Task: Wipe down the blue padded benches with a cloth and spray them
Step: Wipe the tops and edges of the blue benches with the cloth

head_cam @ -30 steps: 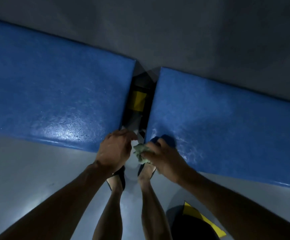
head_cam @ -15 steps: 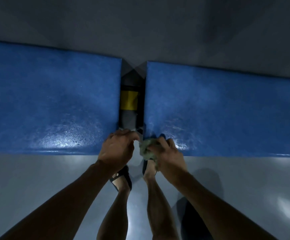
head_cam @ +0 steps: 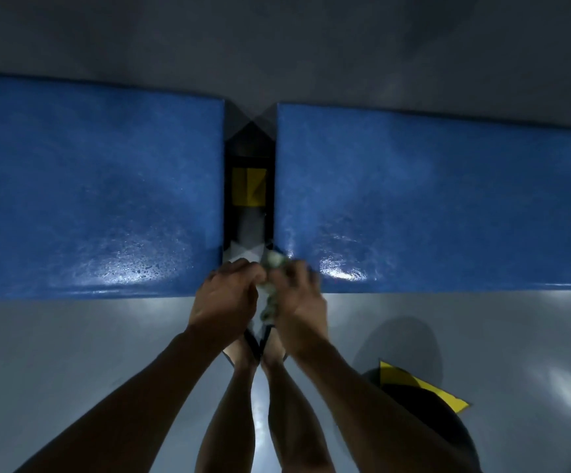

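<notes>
Two blue padded benches side by side here, left bench (head_cam: 96,186) and right bench (head_cam: 437,199), with a narrow dark gap (head_cam: 249,186) between them where you can see something yellow down inside. Both tops have a wet-looking sheen along the front edge, so my guess is those front strips near the gap have already had a pass. The back halves look duller and I honestly can't tell if they've been touched. No spray bottle anywhere in sight, so the spraying part is either sorted or waiting, can't say which. I'd call it somewhere mid-job, with plenty of bench surface left out toward both ends.

Person is standing right at the gap, toes pointing into it, both arms stretched forward and down so the hands meet in front of it. Left hand (head_cam: 225,298) has its fingers curled and its fingertips are right up against the cloth; whether it's really gripping it or just touching, I can't tell. Right hand (head_cam: 297,302) is wrapped around the cloth (head_cam: 272,285), a crumpled pale greenish rag bunched between the two hands, just at the front corner of the right bench. Looks like the rag is getting refolded or wrung, not wiping.
</notes>
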The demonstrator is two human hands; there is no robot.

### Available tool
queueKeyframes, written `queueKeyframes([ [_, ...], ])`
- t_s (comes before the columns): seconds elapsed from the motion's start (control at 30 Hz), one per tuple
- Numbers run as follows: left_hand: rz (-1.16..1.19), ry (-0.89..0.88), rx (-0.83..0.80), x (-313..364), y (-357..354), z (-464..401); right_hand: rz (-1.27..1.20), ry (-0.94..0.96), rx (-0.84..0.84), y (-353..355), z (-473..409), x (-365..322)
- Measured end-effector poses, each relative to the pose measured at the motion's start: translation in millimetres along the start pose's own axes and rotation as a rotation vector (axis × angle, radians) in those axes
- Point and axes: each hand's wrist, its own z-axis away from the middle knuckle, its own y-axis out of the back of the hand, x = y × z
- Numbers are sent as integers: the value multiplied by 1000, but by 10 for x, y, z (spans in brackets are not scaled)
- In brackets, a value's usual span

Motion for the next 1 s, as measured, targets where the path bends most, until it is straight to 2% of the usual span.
queueKeyframes([
  [0.1, 13, 87, 16, -32, 49, 27, 121, 269, -63, 88, -93, 24],
  [0.17, 8, 115, 54, -82, 81, 33, 194, 390, -42, 180, -332, 127],
  [0.27, 42, 68, 108, -134, 97, -10, 300, 457, 86, 348, -876, 287],
  [0.33, 74, 55, 152, -158, 95, -58, 329, 463, 116, 393, -1111, 288],
  [0.4, 89, 63, 190, -157, 91, -92, 284, 593, 70, 320, -1010, 280],
  [0.53, 103, 81, 219, -186, 130, -146, 265, 961, -162, 222, -510, 404],
  [0.63, 91, 107, 243, -213, 186, -166, 355, 1109, -136, 261, -909, 469],
  [0.67, 83, 116, 257, -216, 202, -171, 436, 1128, -108, 279, -1146, 445],
  [0.73, 71, 126, 280, -196, 239, -179, 543, 1050, -23, 373, -1742, 330],
  [0.83, 63, 117, 291, -154, 266, -197, 725, 748, 44, 702, -2459, 140],
  [0.93, 71, 132, 288, -138, 230, -274, 613, 656, 75, 695, -2395, 77],
  [1.0, 86, 136, 270, -104, 205, -327, 541, 710, -46, 540, -1907, 139],
])
